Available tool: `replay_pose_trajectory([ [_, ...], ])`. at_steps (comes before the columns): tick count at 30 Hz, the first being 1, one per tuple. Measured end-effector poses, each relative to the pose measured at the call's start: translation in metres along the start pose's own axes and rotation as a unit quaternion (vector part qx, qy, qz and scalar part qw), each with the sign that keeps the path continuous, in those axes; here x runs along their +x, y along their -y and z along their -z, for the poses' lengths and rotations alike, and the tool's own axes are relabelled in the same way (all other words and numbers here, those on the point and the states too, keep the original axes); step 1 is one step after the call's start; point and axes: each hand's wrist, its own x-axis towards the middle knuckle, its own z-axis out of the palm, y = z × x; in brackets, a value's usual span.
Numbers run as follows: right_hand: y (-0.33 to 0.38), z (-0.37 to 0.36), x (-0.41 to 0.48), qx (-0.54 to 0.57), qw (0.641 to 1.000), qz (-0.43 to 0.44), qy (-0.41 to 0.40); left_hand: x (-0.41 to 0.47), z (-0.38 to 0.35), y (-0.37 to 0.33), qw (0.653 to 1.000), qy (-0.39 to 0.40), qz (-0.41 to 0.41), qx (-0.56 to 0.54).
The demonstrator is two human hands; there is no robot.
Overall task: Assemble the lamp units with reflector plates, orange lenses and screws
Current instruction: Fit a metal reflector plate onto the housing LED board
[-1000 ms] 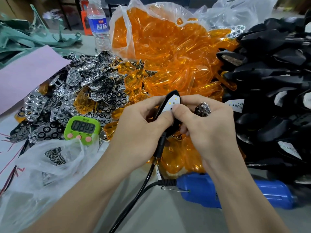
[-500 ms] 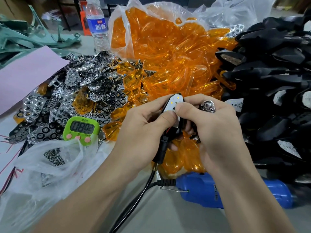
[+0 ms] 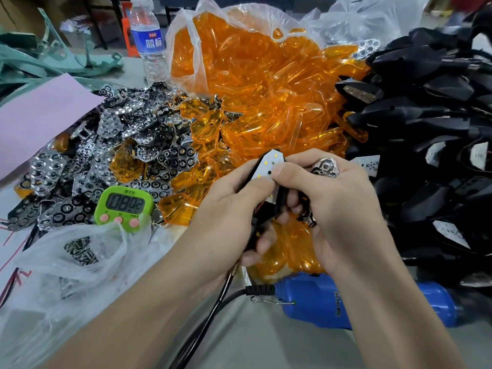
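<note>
Gripping hand, left (image 3: 226, 209): the fingers are curled round the stem end of the black lamp unit (image 3: 278, 202), and the thumb is laid at the lower edge of its white LED board (image 3: 268, 165).
Right hand (image 3: 343, 206): the thumb tip is pressed on the LED board. A chromed reflector plate (image 3: 325, 167) is pinched in the upper fingers, just beside the unit but not on it.
Lamp unit position: it is held clear of the table, in front of the orange lens heap (image 3: 255, 83) and apart from the pile of black housings (image 3: 426, 123) at the right.
Change: against a second ago, the unit has been turned so that the board faces upward and more of it is shown. Both hands have been raised a little. The right thumb has been shifted onto the board, and the reflector plate has been kept in the same fingers.
Meaning for the task: the board is judged to be presented for fitting, with the reflector plate next. Lens and screws are not yet fitted on this unit.
Loose reflector plates (image 3: 111, 145): these are heaped at the left, mixed with some lenses.
Screws (image 3: 80, 251): these are kept in a clear bag near the left forearm.
Electric screwdriver (image 3: 319, 299): the blue tool is laid on the table below the right wrist, untouched.
Timer (image 3: 123, 205): the green unit is stood beside the plates.
</note>
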Motion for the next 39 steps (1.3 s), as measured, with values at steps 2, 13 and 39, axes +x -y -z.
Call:
replay_pose_trajectory([
  [2,0.002,0.002,0.001,0.008,1.0,-0.013,0.007,0.0,-0.002,0.002,1.0,-0.018,-0.011,0.01],
  [13,0.009,0.007,0.001,-0.096,0.991,0.097,-0.009,-0.002,-0.005,0.004,0.999,-0.012,-0.038,0.023],
  [39,0.01,0.013,0.003,-0.127,0.982,0.14,0.028,-0.003,-0.009,0.005,1.0,0.003,-0.028,-0.005],
])
